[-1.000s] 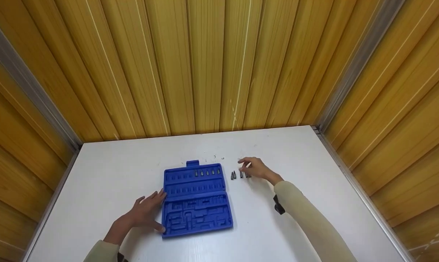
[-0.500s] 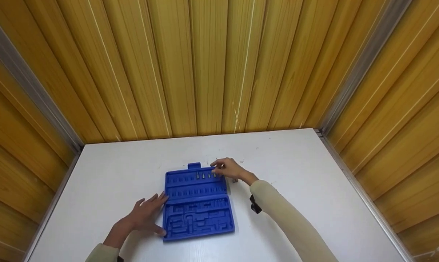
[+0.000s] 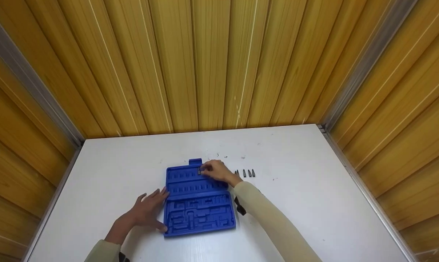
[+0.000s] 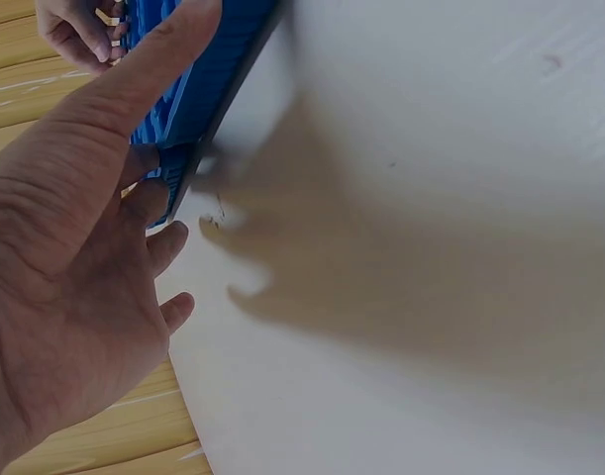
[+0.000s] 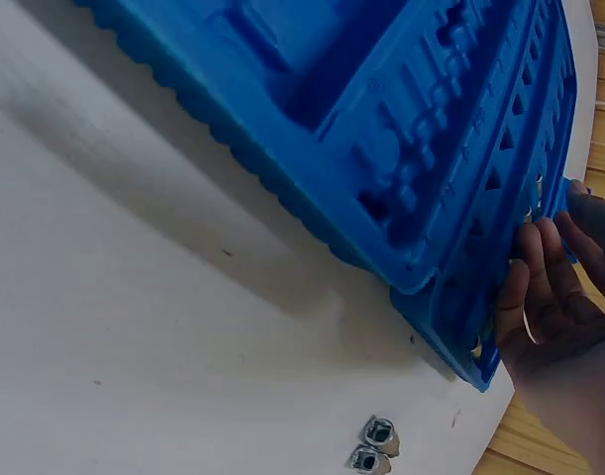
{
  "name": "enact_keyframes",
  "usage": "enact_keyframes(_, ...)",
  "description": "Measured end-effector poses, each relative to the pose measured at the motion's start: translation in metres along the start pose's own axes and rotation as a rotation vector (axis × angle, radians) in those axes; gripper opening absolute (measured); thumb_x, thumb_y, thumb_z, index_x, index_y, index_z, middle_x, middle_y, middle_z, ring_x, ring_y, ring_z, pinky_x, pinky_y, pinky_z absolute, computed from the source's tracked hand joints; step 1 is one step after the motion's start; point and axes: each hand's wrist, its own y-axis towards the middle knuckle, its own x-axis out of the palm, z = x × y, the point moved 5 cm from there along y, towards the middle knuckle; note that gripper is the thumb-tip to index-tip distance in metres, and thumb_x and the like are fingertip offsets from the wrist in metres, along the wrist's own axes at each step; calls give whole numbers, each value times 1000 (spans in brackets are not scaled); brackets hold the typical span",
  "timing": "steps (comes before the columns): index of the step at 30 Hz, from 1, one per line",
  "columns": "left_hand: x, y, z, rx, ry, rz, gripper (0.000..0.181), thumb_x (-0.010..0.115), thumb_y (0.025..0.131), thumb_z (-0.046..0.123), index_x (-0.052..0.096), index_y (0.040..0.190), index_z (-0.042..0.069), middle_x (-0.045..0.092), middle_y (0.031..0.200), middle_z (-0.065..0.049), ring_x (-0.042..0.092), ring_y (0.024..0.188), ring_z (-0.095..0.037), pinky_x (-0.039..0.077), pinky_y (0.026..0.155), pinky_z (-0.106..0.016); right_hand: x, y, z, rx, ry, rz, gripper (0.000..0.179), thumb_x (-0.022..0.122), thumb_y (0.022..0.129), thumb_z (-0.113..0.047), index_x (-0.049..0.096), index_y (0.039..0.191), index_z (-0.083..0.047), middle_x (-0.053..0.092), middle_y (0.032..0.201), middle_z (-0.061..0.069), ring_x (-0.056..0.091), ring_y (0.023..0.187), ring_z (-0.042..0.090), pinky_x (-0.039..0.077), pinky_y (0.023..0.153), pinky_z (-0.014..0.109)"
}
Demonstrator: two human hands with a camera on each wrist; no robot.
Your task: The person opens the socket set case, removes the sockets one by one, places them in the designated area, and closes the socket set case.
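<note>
An open blue tool case [image 3: 201, 196] lies on the white table. My left hand [image 3: 148, 211] is spread along its left edge, thumb near the lower corner and fingers by the hinge; the left wrist view shows this hand [image 4: 94, 228] with extended fingers. My right hand [image 3: 217, 171] is over the upper tray's top row, thumb and curled fingers beside a small metal bit socket [image 3: 199, 170]. The right wrist view shows the hand [image 5: 559, 287] there too, but whether it pinches a bit socket is hidden. Several loose bit sockets [image 3: 244, 173] stand right of the case.
The white table [image 3: 124, 160] meets yellow wood-patterned panels [image 3: 204, 65] at the back and sides. Small dark specks [image 3: 226, 157] dot the surface behind the case. The case's blue latch tab [image 3: 195, 161] sticks out at its far edge.
My right hand has moved left from beside the loose bit sockets to the case's top row, passing its right end. The loose bit sockets are in fuller view. My left hand has stayed put.
</note>
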Motion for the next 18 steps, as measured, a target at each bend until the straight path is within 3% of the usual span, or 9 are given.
enact_keyframes(9, -1, -1, 3, 13, -13, 7, 124, 95, 63, 47, 31, 157, -2, 27, 166, -26, 24, 152, -52, 13, 116, -77, 11, 5, 3, 184, -131, 81, 27, 70, 97, -22, 76, 115, -2, 73, 102, 12, 67, 90, 21, 56, 82, 38)
enact_keyframes(18, 1, -1, -2, 1, -39, -2, 125, 94, 64, 49, 29, 159, -1, 24, 167, -24, 21, 154, -51, 11, 118, -76, 16, 9, 1, 213, -111, 110, 27, 74, 94, -22, 76, 113, -3, 71, 95, 9, 61, 81, 15, 51, 73, 31)
